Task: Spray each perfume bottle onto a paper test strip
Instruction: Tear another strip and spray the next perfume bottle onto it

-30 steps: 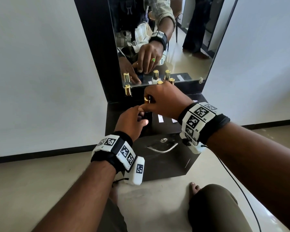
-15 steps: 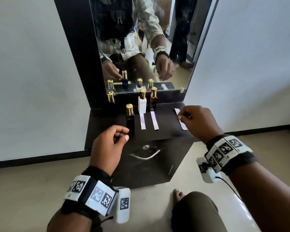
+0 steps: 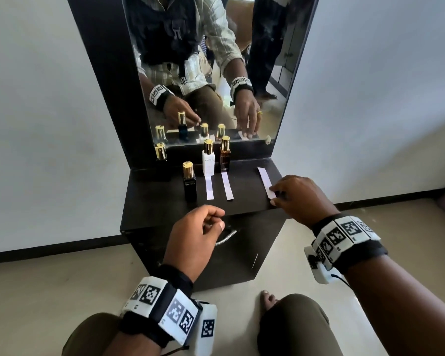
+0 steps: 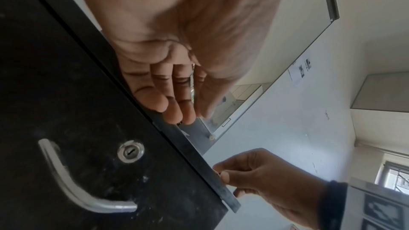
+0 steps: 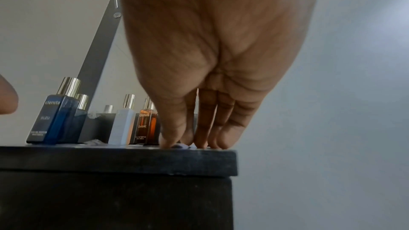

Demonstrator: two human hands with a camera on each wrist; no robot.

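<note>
A dark blue bottle (image 3: 189, 185) with a gold cap stands at the front left of the black cabinet top (image 3: 159, 201). Behind it stand a white bottle (image 3: 208, 161) and a brown bottle (image 3: 224, 158), each with a paper strip (image 3: 210, 187) (image 3: 227, 186) in front. A further gold-capped bottle (image 3: 160, 152) stands at the far left by the mirror. My right hand (image 3: 274, 195) touches the near end of a third strip (image 3: 265, 178) at the right edge with thumb and fingertips (image 5: 203, 143) down on it. My left hand (image 3: 213, 222) hangs loosely curled before the cabinet, holding nothing.
A mirror (image 3: 216, 60) rises behind the bottles and reflects them and my hands. Below the top, the cabinet front carries a metal handle (image 4: 73, 181) and a lock (image 4: 130, 151). My knees and a bare foot (image 3: 267, 299) rest on the tiled floor close to the cabinet.
Both hands have left the dark blue bottle, which now stands alone. The left hand drew back toward me; the right hand moved right and came down on the far-right strip.
</note>
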